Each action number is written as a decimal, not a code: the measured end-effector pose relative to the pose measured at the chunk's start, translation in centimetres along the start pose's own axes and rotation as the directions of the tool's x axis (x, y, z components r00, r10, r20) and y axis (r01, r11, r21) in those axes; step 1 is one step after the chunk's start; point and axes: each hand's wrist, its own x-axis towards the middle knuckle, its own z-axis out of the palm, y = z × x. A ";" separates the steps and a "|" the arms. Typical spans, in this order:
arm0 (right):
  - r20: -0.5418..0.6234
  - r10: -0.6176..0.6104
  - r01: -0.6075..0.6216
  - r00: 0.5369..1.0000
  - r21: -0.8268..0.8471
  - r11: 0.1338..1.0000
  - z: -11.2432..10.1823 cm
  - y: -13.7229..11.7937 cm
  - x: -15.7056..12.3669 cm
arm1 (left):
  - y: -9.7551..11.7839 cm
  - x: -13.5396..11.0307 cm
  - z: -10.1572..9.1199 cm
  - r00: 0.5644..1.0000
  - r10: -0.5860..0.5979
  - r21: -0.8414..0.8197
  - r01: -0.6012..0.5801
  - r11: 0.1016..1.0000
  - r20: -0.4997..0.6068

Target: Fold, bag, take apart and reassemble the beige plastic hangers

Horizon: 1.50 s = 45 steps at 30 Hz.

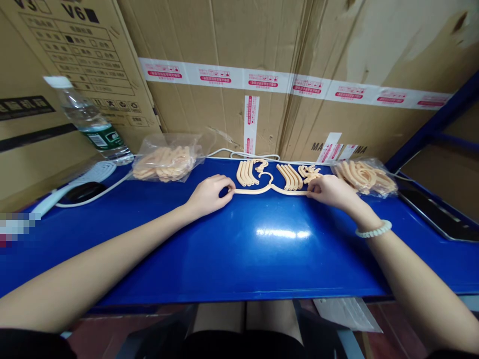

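A peach-coloured folding hanger (270, 186) lies spread out on the blue table, its hook pointing away from me. My left hand (210, 196) pinches the tip of its left arm between thumb and fingers. At the other end, my right hand (331, 191) is closed on the tip of the right arm. Just behind the hanger sit a row of loose hanger arms (246, 173), a second row of hanger arms (289, 177), a few hooks (261, 163) and a small heap of hooks (309, 172) near my right fingers.
Clear bags of hanger parts lie at left (164, 162) and right (364, 175). A water bottle (99, 127), a white hairbrush (93, 174) and a dark oval object (85, 192) stand or lie left. A phone-like dark device (437, 212) rests right. Cardboard boxes (224, 35) wall the back.
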 end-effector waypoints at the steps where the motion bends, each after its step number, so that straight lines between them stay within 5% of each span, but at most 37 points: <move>1: -0.012 0.004 -0.004 1.000 -0.002 1.000 0.1 -0.1 0.0 | 0.0 0.0 0.0 1.000 0.001 -0.001 -0.001 1.000 0.001; 20: -0.072 0.085 -0.087 0.994 -0.034 0.996 0.4 -0.8 -0.1 | 0.0 0.0 0.1 1.000 -0.017 0.080 0.017 0.997 -0.002; 33: -0.025 0.001 0.000 1.000 0.042 0.999 0.4 -0.1 0.2 | -0.1 -0.1 0.1 0.999 -0.038 0.103 0.039 0.994 -0.014; 39: 0.111 0.053 -0.058 0.992 0.049 0.997 -0.7 0.3 -0.3 | -0.1 0.0 0.2 0.994 -0.100 0.037 0.102 0.994 -0.043; 45: 0.339 0.091 -0.147 0.936 0.143 0.979 -1.5 0.1 -1.0 | -0.3 0.0 0.3 0.989 -0.135 -0.019 0.134 0.991 -0.059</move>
